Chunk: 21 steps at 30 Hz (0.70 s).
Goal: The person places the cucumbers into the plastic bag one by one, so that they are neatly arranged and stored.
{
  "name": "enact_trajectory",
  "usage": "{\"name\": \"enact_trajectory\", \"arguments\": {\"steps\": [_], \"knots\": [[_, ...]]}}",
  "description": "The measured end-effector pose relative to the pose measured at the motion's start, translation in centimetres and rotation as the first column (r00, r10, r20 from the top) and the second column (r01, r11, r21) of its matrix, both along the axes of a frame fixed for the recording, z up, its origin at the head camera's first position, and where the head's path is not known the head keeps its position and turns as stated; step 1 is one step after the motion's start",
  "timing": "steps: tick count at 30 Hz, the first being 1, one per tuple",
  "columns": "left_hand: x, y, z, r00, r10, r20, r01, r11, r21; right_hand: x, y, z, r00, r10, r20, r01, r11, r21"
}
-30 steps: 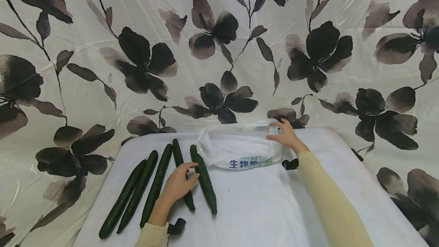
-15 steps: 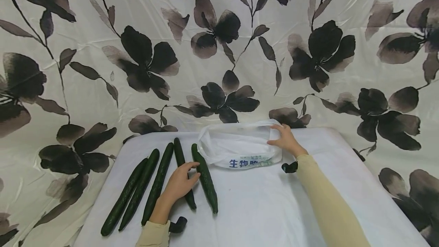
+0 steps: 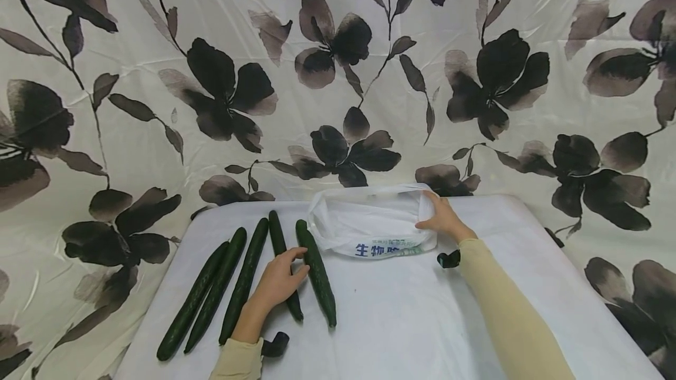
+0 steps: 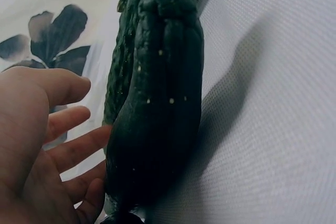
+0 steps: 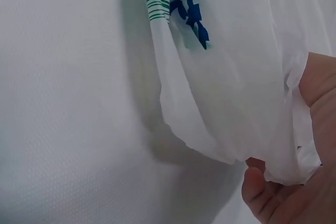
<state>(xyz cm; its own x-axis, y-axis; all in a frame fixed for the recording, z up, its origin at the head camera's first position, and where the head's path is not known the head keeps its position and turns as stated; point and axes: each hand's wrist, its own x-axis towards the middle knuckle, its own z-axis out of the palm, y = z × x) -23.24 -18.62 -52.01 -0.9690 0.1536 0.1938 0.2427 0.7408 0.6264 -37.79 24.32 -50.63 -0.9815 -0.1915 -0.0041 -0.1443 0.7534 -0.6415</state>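
Observation:
Several long dark green cucumbers (image 3: 243, 280) lie side by side on the left of a white-covered table (image 3: 401, 321). My left hand (image 3: 280, 279) rests across one cucumber (image 3: 276, 236), its straight fingers reaching toward the rightmost cucumber (image 3: 318, 274). In the left wrist view, the left hand's (image 4: 47, 145) relaxed fingers lie beside a cucumber (image 4: 157, 129) without curling round it. A white plastic bag (image 3: 369, 224) with blue lettering lies at the table's back middle. My right hand (image 3: 442, 219) pinches the bag's right rim; the right wrist view shows the bag (image 5: 231, 77) edge between thumb and fingers (image 5: 262, 195).
A floral black-and-cream cloth (image 3: 338, 75) hangs behind and around the table. Black wrist straps (image 3: 448, 259) show at both cuffs. The table's right half and front middle are bare white cloth.
My right hand has moved from just touching the bag's rim to pinching it, and the rim is pulled slightly right. The left hand has stayed on the cucumbers.

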Motion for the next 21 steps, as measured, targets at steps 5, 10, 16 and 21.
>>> {"name": "enact_trajectory", "arguments": {"steps": [5,10,16,21], "knots": [[0.1,-0.2,0.0,1.0,-0.002,0.001,0.002,1.0,-0.002,0.1,-0.3,-0.3,1.0,0.025,-0.015,-0.025,1.0,0.016],[0.0,0.0,0.1,1.0,-0.001,0.015,0.001,1.0,-0.019,0.3,-0.2,-0.3,0.999,0.052,-0.011,-0.051,0.997,0.052],[0.1,0.0,0.0,1.0,-0.009,-0.004,0.009,0.999,-0.036,0.6,-0.5,0.5,0.997,0.065,-0.038,-0.06,0.991,0.121],[-0.1,-0.2,-0.2,1.0,-0.011,-0.001,0.011,0.998,-0.056,0.5,-1.2,1.0,0.993,0.029,-0.117,-0.01,0.987,0.16]]}}
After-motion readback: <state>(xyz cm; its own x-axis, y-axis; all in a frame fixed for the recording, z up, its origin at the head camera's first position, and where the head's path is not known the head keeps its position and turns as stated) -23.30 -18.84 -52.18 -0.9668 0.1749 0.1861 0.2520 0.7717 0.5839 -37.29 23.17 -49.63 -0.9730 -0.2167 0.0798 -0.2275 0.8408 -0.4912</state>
